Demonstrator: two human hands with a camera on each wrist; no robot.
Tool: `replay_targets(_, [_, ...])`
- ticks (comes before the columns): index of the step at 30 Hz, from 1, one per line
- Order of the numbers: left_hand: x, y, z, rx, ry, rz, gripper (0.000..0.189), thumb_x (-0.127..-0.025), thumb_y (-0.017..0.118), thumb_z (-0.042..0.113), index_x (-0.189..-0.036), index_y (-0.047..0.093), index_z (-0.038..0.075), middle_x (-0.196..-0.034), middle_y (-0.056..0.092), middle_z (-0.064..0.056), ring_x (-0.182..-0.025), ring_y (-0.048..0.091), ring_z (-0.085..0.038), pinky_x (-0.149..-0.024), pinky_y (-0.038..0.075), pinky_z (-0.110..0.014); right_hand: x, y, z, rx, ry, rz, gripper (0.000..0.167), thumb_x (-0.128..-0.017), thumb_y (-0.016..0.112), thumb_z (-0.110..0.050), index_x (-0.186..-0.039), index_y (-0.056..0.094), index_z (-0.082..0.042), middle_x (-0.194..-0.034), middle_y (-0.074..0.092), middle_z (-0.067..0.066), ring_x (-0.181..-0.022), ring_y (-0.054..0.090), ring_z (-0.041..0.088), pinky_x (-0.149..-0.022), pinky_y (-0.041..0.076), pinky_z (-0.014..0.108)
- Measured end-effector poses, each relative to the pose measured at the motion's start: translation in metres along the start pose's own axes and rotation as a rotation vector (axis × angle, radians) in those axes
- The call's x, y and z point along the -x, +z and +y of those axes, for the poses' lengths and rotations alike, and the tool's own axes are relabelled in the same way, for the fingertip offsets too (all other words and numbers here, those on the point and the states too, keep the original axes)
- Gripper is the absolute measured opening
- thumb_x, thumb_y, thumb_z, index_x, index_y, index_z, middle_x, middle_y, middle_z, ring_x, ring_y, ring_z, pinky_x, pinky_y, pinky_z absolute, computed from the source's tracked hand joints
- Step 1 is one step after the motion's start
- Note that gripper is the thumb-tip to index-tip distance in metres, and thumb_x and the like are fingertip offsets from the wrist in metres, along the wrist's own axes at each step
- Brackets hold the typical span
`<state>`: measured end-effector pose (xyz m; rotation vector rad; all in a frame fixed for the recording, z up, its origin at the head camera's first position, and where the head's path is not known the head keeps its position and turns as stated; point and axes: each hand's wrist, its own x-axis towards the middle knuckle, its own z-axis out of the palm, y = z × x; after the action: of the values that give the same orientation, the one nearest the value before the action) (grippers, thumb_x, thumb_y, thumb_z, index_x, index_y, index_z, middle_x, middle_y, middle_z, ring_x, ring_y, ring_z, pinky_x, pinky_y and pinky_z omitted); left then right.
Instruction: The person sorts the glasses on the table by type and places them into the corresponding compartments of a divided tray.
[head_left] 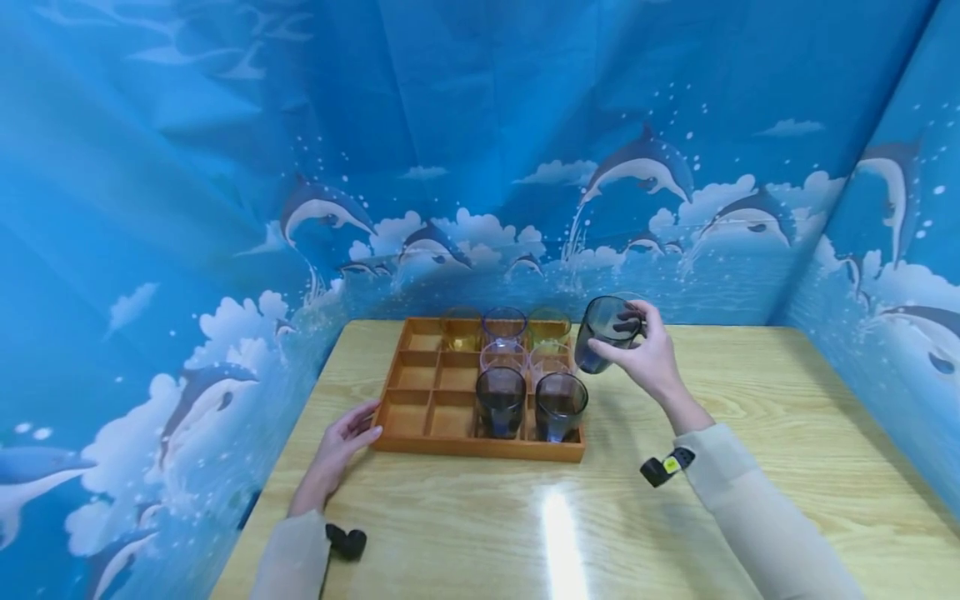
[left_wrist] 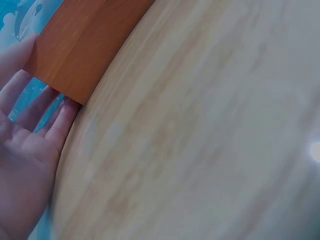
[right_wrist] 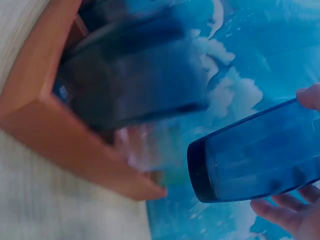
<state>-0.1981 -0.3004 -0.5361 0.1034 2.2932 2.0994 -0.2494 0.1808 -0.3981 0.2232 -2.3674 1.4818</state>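
My right hand (head_left: 651,354) holds a dark tinted drinking glass (head_left: 604,337) above the table, just beyond the right side of a wooden compartment tray (head_left: 480,448). Thumb and fingers grip opposite sides of the glass, which looks blue and see-through in the right wrist view. My left hand (head_left: 343,446) rests at the tray's front left corner, its thumb and fairly straight fingers touching the wall. Two more dark glasses, one (head_left: 501,404) beside another (head_left: 561,407), stand in the tray's front row at the right.
Behind them stand two pale pinkish glasses (head_left: 551,360). The back row holds a yellow glass (head_left: 461,332), a purple-rimmed glass (head_left: 504,323) and a yellow-green glass (head_left: 550,327). A blue dolphin-printed curtain (head_left: 480,167) hangs around the wooden table (head_left: 757,392).
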Motion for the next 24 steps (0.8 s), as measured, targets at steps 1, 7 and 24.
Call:
replay_targets(1, [0.0,0.0,0.0,0.004,-0.005,0.001,0.056,-0.087,0.066,0.014,-0.136,0.043,0.001,-0.14,0.041,-0.016,-0.119,0.044,-0.014,-0.092,0.04,-0.015,0.0,0.0,-0.004,-0.009,-0.007,-0.004,0.082,-0.073,0.08,-0.032,-0.137,0.034,-0.009,-0.122,0.047,0.016,-0.111,0.044,0.031,-0.085,0.043,0.052])
replay_targets(7, [0.004,0.003,0.011,0.011,-0.018,-0.016,0.055,-0.089,0.063,0.01,-0.137,0.04,-0.003,-0.141,0.039,-0.019,-0.124,0.039,-0.026,-0.09,0.04,-0.014,0.001,0.009,-0.028,-0.082,-0.073,-0.038,0.078,-0.073,0.08,-0.022,-0.136,0.036,-0.008,-0.122,0.048,0.016,-0.11,0.047,0.032,-0.085,0.043,0.054])
replay_targets(24, [0.009,0.008,0.028,-0.007,-0.026,-0.007,0.055,-0.088,0.064,0.009,-0.136,0.04,-0.005,-0.139,0.041,-0.02,-0.119,0.044,-0.022,-0.09,0.04,-0.014,-0.002,0.066,-0.072,-0.182,-0.139,-0.217,0.077,-0.071,0.081,-0.027,-0.134,0.038,-0.015,-0.122,0.047,0.007,-0.109,0.049,0.028,-0.083,0.047,0.044])
